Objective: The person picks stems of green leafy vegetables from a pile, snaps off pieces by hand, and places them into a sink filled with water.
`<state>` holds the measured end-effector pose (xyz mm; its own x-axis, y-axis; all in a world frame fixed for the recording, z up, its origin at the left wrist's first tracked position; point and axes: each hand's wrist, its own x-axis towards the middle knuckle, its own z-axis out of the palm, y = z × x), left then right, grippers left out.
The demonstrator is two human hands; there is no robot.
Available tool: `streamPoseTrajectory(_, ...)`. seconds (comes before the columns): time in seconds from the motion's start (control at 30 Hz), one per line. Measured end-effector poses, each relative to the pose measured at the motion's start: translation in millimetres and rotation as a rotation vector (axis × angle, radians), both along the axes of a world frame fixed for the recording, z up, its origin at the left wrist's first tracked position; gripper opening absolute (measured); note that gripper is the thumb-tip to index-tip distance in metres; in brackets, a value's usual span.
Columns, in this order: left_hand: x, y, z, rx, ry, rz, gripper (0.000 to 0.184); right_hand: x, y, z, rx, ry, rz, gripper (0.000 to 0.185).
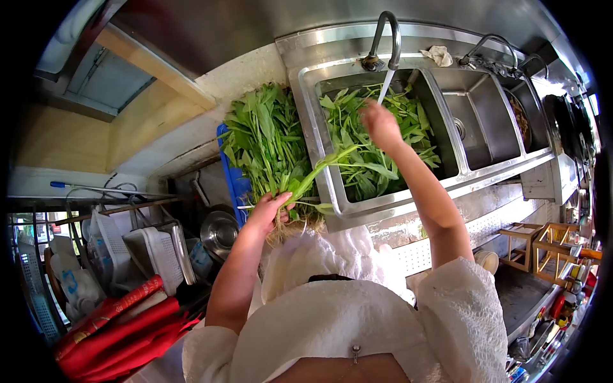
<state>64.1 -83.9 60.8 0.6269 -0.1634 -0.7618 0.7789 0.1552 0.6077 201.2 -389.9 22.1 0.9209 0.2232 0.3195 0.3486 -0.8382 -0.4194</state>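
Observation:
My left hand [271,212] is closed round the root end of a bunch of leafy greens [313,175], whose pale stems point up and right over the sink's left rim. Under and behind it, a large heap of greens [265,134] with roots lies in a blue crate [236,182]. My right hand [381,124] is over the left sink basin [448,153], beside the running water [385,86]; its fingers are blurred, so their hold is unclear. Loose green leaves [370,172] fill much of that basin.
A curved faucet [394,38] stands behind the left basin. Two more basins lie to the right, the nearer with a drain [459,127]. A crumpled cloth [438,55] rests on the back ledge. White baskets [153,255] and a metal bowl [220,232] are at the left.

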Motion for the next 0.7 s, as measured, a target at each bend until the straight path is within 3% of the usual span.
streamPoseTrajectory(0.07, 4.0, -0.7, 1.0, -0.01, -0.003, 0.004, 0.016, -18.0, 20.2, 1.7, -0.265, 0.048, 0.435, 0.014)
streamPoseTrajectory(0.13, 11.4, 2.1, -2.8, -0.082, 0.004, -0.017, 0.015, -40.4, 33.0, 13.8, -0.325, 0.178, 0.522, 0.013)
streamPoseTrajectory(0.2, 17.1, 2.8, -2.4, -0.129, 0.016, -0.026, 0.015, -40.7, 37.7, 0.4, 0.127, 0.524, 0.323, 0.022)
streamPoseTrajectory(0.23, 18.2, -2.2, -2.5, -0.192, 0.009, -0.026, 0.014, -36.6, 42.6, -15.5, 0.127, 0.522, 0.328, 0.022)
streamPoseTrajectory(0.3, 21.7, -15.7, -7.2, -0.234, 0.023, -0.03, 0.014, -28.5, 48.0, -44.9, 0.871, 0.563, -0.1, 0.025)
streamPoseTrajectory(0.33, 22.3, -20.6, -6.6, -0.236, 0.023, -0.029, 0.014, -11.3, 37.7, -45.6, 0.917, 0.708, -0.229, 0.029)
streamPoseTrajectory(0.4, 24.7, -24.2, -3.6, -0.259, 0.01, -0.06, 0.012, 8.5, 17.7, -37.1, 0.535, 0.607, -0.394, 0.023)
streamPoseTrajectory(0.43, 26.2, -22.5, -6.4, -0.21, 0.029, -0.054, 0.012, 5.9, 21.0, -33.1, 0.535, 0.613, -0.389, 0.023)
streamPoseTrajectory(0.5, 31.6, -21.1, -6.8, -0.146, 0.058, -0.047, 0.012, -5.8, 28.3, -12.6, 0.0, -0.357, -0.215, 0.01)
streamPoseTrajectory(0.53, 33.8, -20.4, -7.2, -0.082, 0.086, -0.042, 0.013, -21.9, 38.1, 13.3, 0.117, -0.238, 0.017, 0.008)
streamPoseTrajectory(0.57, 35.7, -17.7, -10.6, -0.216, 0.096, -0.051, 0.014, -31.5, 41.2, 12.4, -0.014, -0.274, 0.341, 0.012)
streamPoseTrajectory(0.6, 36.2, -18.2, -8.9, -0.217, 0.097, -0.045, 0.014, -44.6, 52.4, 19.4, -0.149, -0.366, 0.501, 0.014)
streamPoseTrajectory(0.7, 37.1, -21.8, 1.1, -0.33, 0.136, -0.084, 0.015, -63.2, 64.0, 11.2, -0.001, -0.259, 0.582, 0.014)
